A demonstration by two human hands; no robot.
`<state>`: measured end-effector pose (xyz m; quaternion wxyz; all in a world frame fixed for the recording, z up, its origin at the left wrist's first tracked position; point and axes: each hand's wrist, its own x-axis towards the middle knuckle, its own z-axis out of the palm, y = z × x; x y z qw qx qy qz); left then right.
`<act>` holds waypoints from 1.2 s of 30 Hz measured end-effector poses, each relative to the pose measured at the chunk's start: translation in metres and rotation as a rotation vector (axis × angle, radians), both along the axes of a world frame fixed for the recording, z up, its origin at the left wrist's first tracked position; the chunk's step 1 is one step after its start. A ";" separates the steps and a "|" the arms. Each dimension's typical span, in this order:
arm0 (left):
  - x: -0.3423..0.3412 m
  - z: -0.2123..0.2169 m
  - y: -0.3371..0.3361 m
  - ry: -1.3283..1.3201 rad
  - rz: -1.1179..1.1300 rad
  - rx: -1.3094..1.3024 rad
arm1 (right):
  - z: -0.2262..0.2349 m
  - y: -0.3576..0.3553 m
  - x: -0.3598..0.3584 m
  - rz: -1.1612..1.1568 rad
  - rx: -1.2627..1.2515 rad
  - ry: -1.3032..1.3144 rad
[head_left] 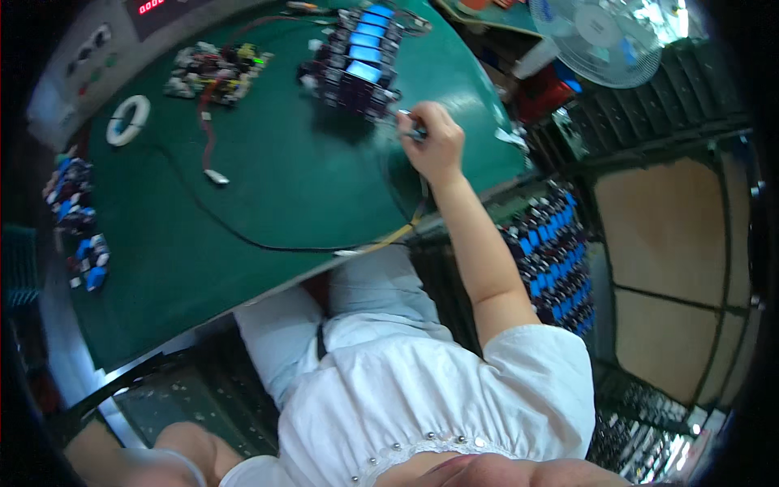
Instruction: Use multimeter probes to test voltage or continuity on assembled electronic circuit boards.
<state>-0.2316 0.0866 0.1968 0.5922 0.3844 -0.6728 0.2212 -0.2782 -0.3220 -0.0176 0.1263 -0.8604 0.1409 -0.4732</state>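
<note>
In the head view, a smooth, glossy green tabletop (268, 183) bears a chunky dark row of blue-faced modules (363, 50), each face a flat rectangle. A knobbly heap of circuit parts (213, 77), a smooth white ring (143, 111) and a thin, curving black cable (268, 246) lie left of it. The right hand (436, 138), curled with the thumb toward the left, pinches a slender grey piece (415, 132) near the row's lower right corner; its bare forearm stretches forward. The left hand's state I cannot tell.
</note>
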 end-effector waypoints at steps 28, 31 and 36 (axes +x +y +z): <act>0.207 -0.217 0.106 0.388 1.649 0.620 | 0.023 0.178 0.013 0.942 -0.205 0.726; 0.207 -0.211 0.113 0.406 1.581 0.640 | 0.038 0.178 0.024 1.043 -0.216 0.709; 0.153 -0.155 0.062 0.296 1.340 0.664 | 0.050 0.148 0.048 0.967 -0.157 0.357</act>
